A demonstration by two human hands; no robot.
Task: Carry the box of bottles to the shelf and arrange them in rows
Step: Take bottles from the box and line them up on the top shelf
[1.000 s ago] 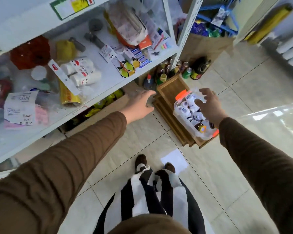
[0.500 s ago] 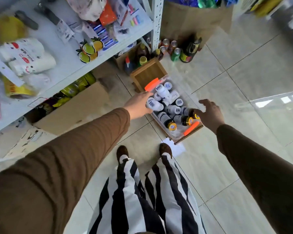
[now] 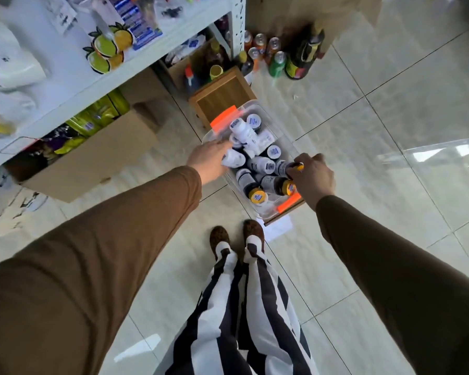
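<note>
A clear plastic box (image 3: pixel 279 133) with orange handles (image 3: pixel 224 119) rests on stacked wooden trays (image 3: pixel 222 97) on the floor, in front of my feet. It holds several small bottles lying loose, white ones and dark ones with yellow caps (image 3: pixel 257 196). My left hand (image 3: pixel 209 159) is closed around a white bottle (image 3: pixel 234 159) at the box's left side. My right hand (image 3: pixel 310 175) grips a dark yellow-capped bottle (image 3: pixel 284 167) at the box's right side. The white shelf (image 3: pixel 152 54) stands to the upper left.
The shelf carries packets and bags. Under it sit a cardboard box (image 3: pixel 98 155) and a crate of bottles. Drink cans (image 3: pixel 266 51) and a dark bottle (image 3: pixel 302 60) stand on the tiled floor beyond the trays. A clear plastic sheet (image 3: pixel 444 155) lies at right.
The box went from hanging in my right hand to resting on the wooden trays. Both hands then reached into it and each closed on a bottle.
</note>
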